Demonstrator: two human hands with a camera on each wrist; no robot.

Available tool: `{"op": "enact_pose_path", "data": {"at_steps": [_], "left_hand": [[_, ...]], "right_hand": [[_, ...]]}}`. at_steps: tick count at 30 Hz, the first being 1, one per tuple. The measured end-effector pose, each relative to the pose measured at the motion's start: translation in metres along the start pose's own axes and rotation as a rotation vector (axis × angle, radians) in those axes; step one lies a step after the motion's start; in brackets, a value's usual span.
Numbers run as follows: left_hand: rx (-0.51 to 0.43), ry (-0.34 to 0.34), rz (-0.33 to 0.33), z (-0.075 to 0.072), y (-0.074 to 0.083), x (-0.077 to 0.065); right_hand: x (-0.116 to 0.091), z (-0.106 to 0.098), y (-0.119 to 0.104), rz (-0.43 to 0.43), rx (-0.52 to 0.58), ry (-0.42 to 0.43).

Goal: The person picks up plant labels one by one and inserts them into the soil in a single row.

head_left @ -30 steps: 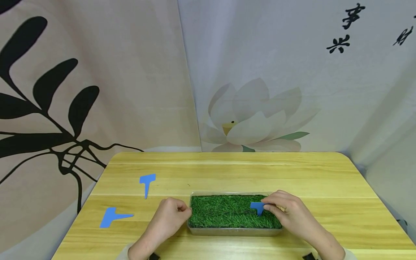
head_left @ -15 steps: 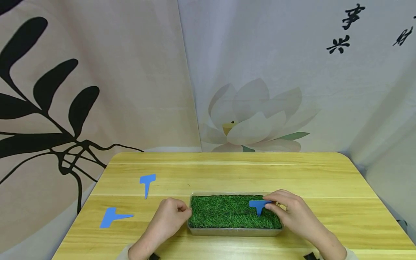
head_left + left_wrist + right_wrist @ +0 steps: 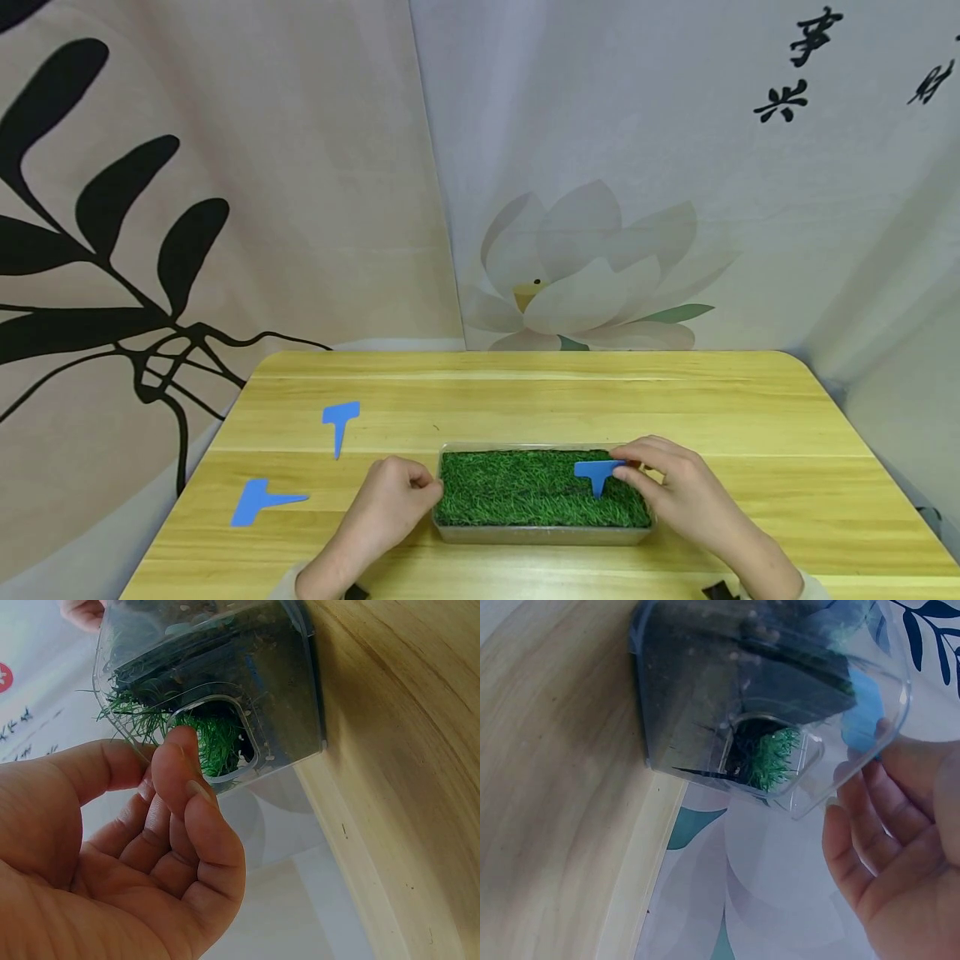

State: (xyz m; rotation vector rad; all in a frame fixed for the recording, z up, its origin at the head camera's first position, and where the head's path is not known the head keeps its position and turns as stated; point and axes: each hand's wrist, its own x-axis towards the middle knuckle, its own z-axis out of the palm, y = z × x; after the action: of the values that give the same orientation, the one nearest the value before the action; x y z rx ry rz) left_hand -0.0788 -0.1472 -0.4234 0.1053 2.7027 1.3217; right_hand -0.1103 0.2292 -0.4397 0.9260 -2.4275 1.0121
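A long clear plastic box (image 3: pixel 543 537) filled with green artificial grass (image 3: pixel 517 490) stands near the front of the table. At its left end my left hand (image 3: pixel 393 504) pinches the rim between thumb and curled index finger, beside the oval opening in the end wall (image 3: pixel 277 682). Over the right part of the grass, my right hand (image 3: pixel 678 483) pinches the right end of a blue T-shaped plant label (image 3: pixel 596 470). The label is upright, its stem pointing down and its tip at the grass. Through the clear wall the label (image 3: pixel 864 712) shows pale blue.
Two more blue T-shaped plant labels lie flat on the wooden table (image 3: pixel 525 400): one label (image 3: pixel 341 421) farther back, another label (image 3: pixel 258 502) near the left edge. A printed curtain (image 3: pixel 360 208) hangs behind the table.
My right hand has shifted slightly right along the label, and the label's crossbar has risen and levelled a little. The left hand and the box stay in place.
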Motion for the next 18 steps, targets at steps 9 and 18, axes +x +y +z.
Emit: {"op": "enact_pose_path", "data": {"at_steps": [9, 18], "left_hand": [[-0.001, 0.003, -0.003, 0.0001, -0.0004, 0.0003], [0.006, -0.002, -0.007, -0.0014, 0.0003, 0.0]], "right_hand": [[0.0013, -0.0005, 0.0031, -0.027, -0.065, 0.019], [0.0004, -0.0026, 0.0032, 0.031, -0.088, -0.006]]}}
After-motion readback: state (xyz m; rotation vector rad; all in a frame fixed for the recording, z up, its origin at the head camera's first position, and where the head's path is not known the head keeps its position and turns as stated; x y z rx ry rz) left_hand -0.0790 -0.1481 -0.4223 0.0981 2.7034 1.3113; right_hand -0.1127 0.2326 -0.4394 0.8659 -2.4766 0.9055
